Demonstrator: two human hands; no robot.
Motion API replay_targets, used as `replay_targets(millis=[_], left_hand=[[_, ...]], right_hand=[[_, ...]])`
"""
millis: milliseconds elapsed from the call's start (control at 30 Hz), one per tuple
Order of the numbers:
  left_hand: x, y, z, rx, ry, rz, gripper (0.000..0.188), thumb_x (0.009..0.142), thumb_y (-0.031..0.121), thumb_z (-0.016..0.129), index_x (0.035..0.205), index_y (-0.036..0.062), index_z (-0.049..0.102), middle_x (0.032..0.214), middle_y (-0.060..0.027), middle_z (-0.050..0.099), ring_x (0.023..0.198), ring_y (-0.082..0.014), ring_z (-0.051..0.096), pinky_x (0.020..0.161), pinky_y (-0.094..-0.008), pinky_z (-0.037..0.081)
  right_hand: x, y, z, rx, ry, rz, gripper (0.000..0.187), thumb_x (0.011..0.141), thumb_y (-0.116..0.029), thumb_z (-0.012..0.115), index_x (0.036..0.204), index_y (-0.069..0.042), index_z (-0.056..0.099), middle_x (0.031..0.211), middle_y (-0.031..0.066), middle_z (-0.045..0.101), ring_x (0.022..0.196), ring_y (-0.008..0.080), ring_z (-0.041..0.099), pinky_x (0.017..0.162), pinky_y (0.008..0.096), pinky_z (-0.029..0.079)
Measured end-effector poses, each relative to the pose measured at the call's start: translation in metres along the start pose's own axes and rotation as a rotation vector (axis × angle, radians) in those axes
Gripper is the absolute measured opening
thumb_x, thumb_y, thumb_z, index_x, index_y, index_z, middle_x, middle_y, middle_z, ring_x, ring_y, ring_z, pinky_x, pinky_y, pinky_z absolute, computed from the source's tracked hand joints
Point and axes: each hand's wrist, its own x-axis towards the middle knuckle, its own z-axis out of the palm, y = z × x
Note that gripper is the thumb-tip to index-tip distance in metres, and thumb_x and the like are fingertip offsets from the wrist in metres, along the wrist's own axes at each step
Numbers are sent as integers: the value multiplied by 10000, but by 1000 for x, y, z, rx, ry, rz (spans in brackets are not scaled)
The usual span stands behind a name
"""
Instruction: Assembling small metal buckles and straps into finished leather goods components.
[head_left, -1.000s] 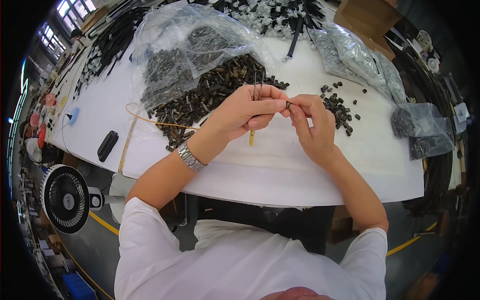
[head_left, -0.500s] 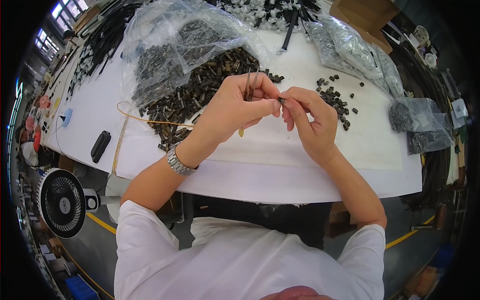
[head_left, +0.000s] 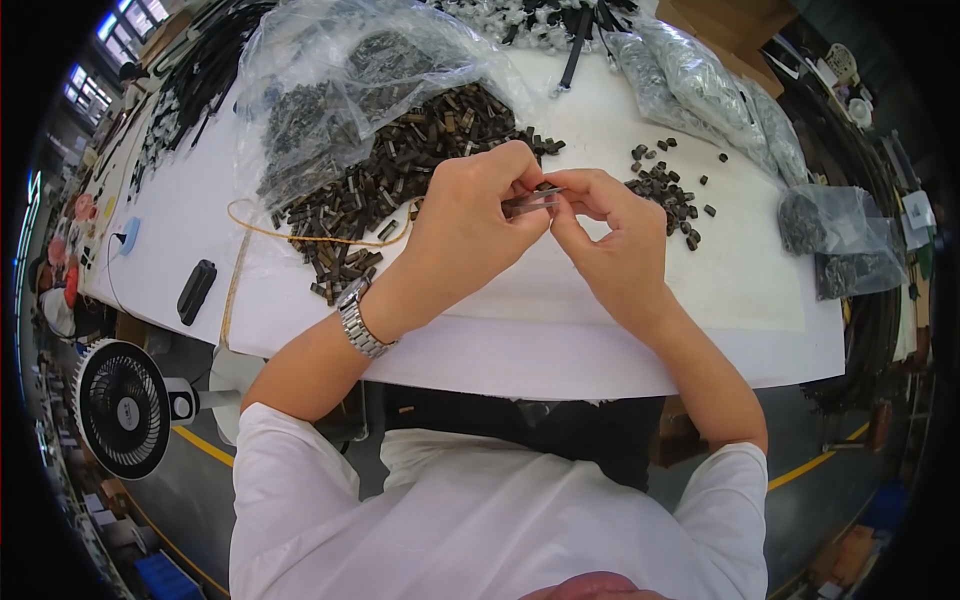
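My left hand [head_left: 468, 215], with a metal watch at its wrist, is closed on a pair of steel tweezers [head_left: 533, 203]. The tips point right, toward the fingers of my right hand [head_left: 628, 240]. Between thumb and forefinger, that hand pinches a small dark clip-like piece [head_left: 547, 187], mostly hidden by fingertips. Both hands meet above the white table, in front of a large heap of small dark brown pieces [head_left: 450, 125]. Right of my hands lies a smaller group of similar short dark pieces [head_left: 675, 198].
A clear plastic bag [head_left: 310, 120] partly covers the heap. A yellow cord [head_left: 300, 238] and a black oblong case [head_left: 197, 292] lie at left. Filled bags [head_left: 700, 95] stand at back right, and smaller bags [head_left: 850, 245] at the right edge. A fan [head_left: 122, 408] is at lower left.
The tweezers have swung from upright in my left hand to lying nearly level, tips now at the small piece. My left hand has turned over slightly; my right stays close to its place.
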Motion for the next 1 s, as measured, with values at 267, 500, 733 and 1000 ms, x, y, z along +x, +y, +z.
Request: replay_targets(millis=[267,500,733,1000], left_hand=[[5,-4,-7,-10,-118,-246,101,897,74,702,879,-20,670,634,10,584,586,-18,447,538,-227,365],[6,-5,-9,23,-175,-194,107,912,77,713,968,-12,694,697,-34,646,605,-40,528,557,-231,413],[-1,-8,-1,118,-101,4,170,870,53,759,981,-5,645,815,-142,708,678,-229,691,625,-336,555],[-1,-9,-3,173,-35,41,100,859,5,737,915,-16,657,725,-92,683,632,-119,661,582,-264,525]], right_hand=[[4,2,0,421,-89,308,123,980,11,642,1077,84,666,977,149,776,902,189,777,860,278,615],[10,4,-12,546,-148,487,123,995,4,623,1088,79,652,983,152,775,898,189,779,816,262,610],[1,3,-3,218,-101,269,128,957,-12,662,1074,38,665,935,142,780,882,211,790,796,289,604],[5,7,4,-30,-63,-27,102,943,-23,682,1038,13,668,910,129,777,877,214,789,765,302,601]])
